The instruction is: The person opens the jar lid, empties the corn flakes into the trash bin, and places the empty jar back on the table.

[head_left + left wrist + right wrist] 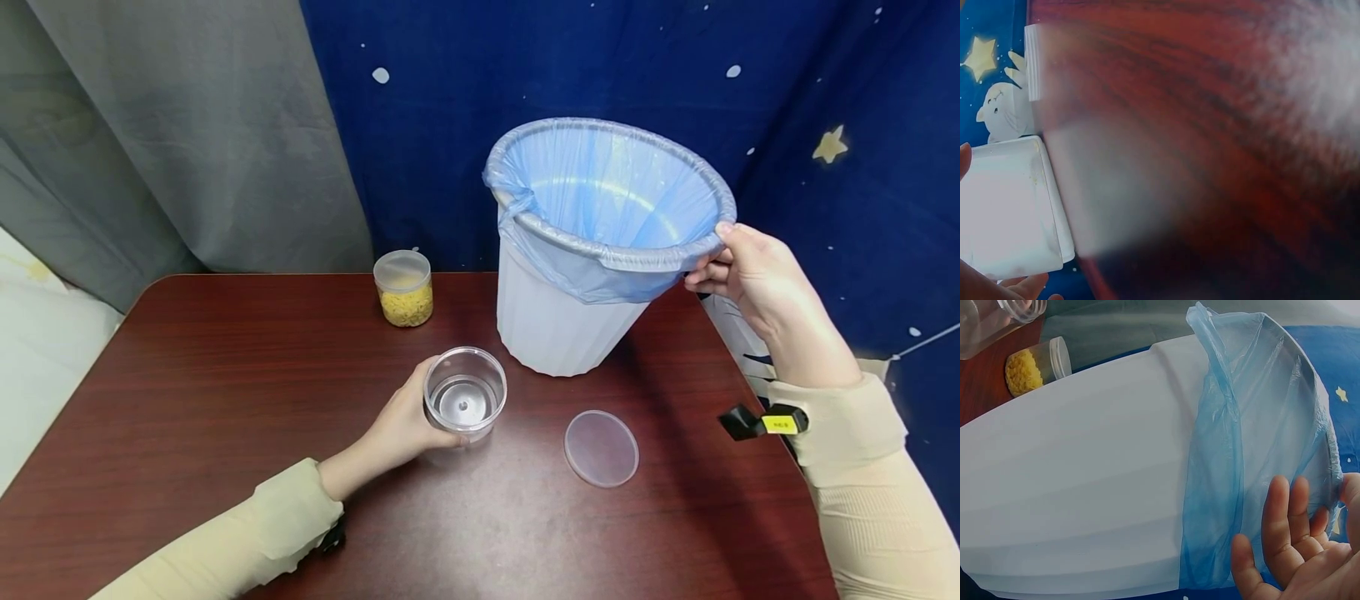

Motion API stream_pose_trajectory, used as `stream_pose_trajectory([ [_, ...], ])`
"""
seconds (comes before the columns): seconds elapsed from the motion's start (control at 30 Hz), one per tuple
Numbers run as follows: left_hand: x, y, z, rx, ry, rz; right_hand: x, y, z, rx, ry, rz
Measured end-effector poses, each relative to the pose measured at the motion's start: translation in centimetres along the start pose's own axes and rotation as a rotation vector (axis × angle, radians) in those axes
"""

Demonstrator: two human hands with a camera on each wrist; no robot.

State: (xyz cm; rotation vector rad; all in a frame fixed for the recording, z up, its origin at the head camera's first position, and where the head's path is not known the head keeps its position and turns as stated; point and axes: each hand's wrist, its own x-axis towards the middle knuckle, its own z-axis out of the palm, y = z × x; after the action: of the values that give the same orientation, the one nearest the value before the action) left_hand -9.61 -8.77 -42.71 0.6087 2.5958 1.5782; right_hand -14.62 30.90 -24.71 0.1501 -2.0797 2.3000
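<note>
My left hand (pixel 401 421) grips a clear plastic jar (pixel 465 404) by its side, near the middle of the table. The jar's mouth faces up, with no lid on it. In the left wrist view, fingers frame a pale, washed-out container (pixel 1007 209). My right hand (pixel 765 283) pinches the rim of a white trash can (pixel 558 321), thumb on top and the other fingers below. A blue bag (pixel 611 200) lines the can and folds over its rim. Seen from the right wrist, the fingers (pixel 1282 531) lie against the overhanging bag.
A round translucent lid (pixel 602 450) lies flat on the table (pixel 247 383), in front of the trash can. Toward the back edge stands a lidded jar of yellow bits (pixel 405 300). Grey and blue curtains (pixel 420 108) hang behind the table.
</note>
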Motion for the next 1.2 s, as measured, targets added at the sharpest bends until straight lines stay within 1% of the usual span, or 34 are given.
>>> stream_pose_trajectory([
  [0.3,-0.2,-1.1,0.9,-0.004,0.004,0.004,0.1,0.1,-0.1,0.057,-0.021,0.013],
  [0.6,-0.3,-1.2,1.3,-0.01,0.018,0.017,0.1,0.0,0.1,0.0,0.009,0.011],
  [0.8,-0.4,-1.4,1.5,-0.02,0.021,0.027,0.1,0.0,0.1,0.003,0.005,0.003],
  [0.97,-0.5,-1.7,1.7,-0.04,0.01,0.039,0.1,0.1,0.0,0.005,0.002,-0.001],
  [1.03,-0.6,-1.7,1.7,-0.047,0.006,0.046,0.0,0.1,0.0,0.026,-0.011,-0.002],
  [1.2,-0.6,-1.6,1.7,-0.06,-0.002,0.036,0.0,0.1,0.0,0.028,-0.014,-0.005],
])
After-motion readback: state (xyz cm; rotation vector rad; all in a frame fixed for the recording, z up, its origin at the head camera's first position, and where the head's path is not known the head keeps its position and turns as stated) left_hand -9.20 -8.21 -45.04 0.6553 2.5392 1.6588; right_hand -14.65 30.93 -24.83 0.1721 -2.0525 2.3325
